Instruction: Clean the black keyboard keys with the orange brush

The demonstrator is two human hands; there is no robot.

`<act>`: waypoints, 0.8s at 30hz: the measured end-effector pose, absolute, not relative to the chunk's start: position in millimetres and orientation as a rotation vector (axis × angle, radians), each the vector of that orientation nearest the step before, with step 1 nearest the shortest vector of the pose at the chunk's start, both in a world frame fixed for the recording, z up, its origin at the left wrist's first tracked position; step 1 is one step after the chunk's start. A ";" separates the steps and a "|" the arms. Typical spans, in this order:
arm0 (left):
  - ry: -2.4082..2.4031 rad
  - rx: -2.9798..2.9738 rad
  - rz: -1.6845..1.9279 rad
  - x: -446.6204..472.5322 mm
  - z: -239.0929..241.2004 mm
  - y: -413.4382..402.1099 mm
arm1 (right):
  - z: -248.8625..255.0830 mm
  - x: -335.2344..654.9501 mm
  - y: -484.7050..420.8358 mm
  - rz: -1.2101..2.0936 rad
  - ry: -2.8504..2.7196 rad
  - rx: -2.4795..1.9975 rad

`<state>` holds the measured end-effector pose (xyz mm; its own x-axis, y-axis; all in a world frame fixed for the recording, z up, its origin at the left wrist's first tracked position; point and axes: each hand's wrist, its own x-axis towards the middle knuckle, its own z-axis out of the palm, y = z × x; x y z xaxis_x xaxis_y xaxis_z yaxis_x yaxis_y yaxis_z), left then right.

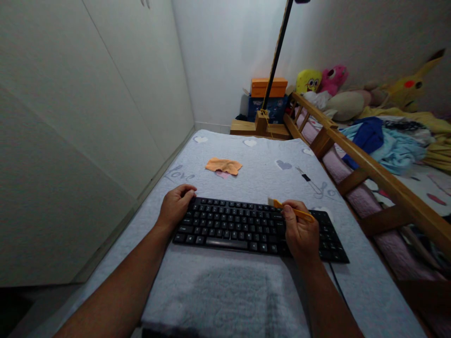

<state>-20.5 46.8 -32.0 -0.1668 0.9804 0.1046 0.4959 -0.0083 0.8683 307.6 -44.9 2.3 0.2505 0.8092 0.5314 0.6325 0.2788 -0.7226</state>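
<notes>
A black computer keyboard lies flat across the light bedspread in front of me. At its upper left corner, my left hand has the fingers curled and the thumb against the edge, holding the keyboard. My right hand is closed around the yellow handle of a small brush, over the keyboard's right part. The brush's pale bristles point left, at the top row of keys, and look slightly blurred; whether they touch is hard to tell. Some keys are hidden under my right hand.
Beyond the keyboard lies an orange cloth. A thin wire tool with a black middle rests farther right. A wooden bed rail runs along the right, a white cabinet along the left. The keyboard's cable trails toward me.
</notes>
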 end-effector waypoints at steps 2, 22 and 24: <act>1.709 1.534 1.107 -20.5 -32.2 46.6 | 2.9 306.8 -46.3 0.230 -1.454 -1.427; 1.698 1.528 1.111 -19.2 -30.3 46.0 | 1.5 302.0 -47.1 0.213 -1.472 -1.426; 1.698 1.522 1.110 -19.5 -30.6 46.3 | 1.8 301.6 -46.7 0.223 -1.499 -1.434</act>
<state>-19.5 46.3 -30.6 -0.1659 0.9813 0.0979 0.4832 -0.0057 0.8755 301.6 -46.7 1.8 0.2119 0.8302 0.5157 0.6445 0.2780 -0.7123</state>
